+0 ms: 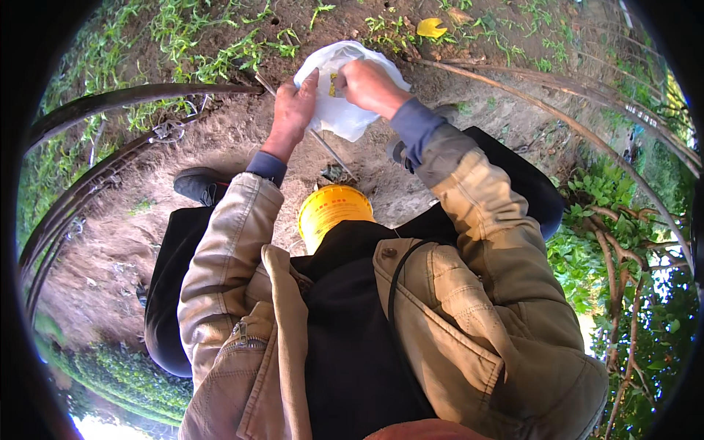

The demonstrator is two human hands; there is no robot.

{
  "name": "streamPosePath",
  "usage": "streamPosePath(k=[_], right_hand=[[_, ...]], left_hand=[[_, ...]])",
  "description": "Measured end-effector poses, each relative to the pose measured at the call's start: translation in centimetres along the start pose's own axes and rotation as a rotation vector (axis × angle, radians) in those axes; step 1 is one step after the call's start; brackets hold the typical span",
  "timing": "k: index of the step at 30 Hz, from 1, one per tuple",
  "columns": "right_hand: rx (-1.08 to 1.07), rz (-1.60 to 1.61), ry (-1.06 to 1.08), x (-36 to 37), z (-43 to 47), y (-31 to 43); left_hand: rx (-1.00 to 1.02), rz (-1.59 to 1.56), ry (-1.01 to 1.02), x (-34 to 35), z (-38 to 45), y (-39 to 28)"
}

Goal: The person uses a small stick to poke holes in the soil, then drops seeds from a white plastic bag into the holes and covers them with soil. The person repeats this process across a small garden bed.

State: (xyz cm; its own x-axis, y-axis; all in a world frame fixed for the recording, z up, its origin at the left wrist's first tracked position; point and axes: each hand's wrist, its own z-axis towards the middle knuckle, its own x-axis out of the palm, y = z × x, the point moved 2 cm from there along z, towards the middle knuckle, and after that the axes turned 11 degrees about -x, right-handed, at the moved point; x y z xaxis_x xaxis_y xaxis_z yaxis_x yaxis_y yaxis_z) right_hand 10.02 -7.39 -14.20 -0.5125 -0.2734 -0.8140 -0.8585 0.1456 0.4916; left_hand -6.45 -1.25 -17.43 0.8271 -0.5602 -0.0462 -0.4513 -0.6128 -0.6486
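A white, translucent plastic bag (344, 118) is held up in front of me, over bare soil. My left hand (295, 104) grips its left edge, thumb up along the rim. At the bag's mouth is my right hand (366, 82), fingers curled down into it; whether they pinch anything is hidden. Small yellow bits (333, 85) show inside the bag beside my right fingers. Below the bag, between my legs, stands a yellow plastic bucket (335, 209) with printing on it, partly covered by my dark clothing.
A thin stick (333, 151) slants down behind the bag towards the bucket. Long dark poles (137, 96) lie at the left, and long thin branches (528, 104) at the right. A yellow leaf (431, 27) and green weeds (231, 55) are on the soil ahead.
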Motion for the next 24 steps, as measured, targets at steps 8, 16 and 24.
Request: streamPosePath(k=[8, 16, 24], right_hand=[[0.020, -0.003, -0.198, 3.3, 0.9, 0.1], [-0.213, -0.003, -0.173, 4.0, 1.3, -0.7], [0.089, 0.463, 0.088, 1.0, 2.3, -2.2]], left_hand=[[0.304, 0.205, -0.185, -1.1, 1.6, 0.4], [0.090, -0.168, -0.041, -0.2, 1.0, -0.3], [-0.022, -0.426, 0.042, 0.0, 1.3, -1.3]])
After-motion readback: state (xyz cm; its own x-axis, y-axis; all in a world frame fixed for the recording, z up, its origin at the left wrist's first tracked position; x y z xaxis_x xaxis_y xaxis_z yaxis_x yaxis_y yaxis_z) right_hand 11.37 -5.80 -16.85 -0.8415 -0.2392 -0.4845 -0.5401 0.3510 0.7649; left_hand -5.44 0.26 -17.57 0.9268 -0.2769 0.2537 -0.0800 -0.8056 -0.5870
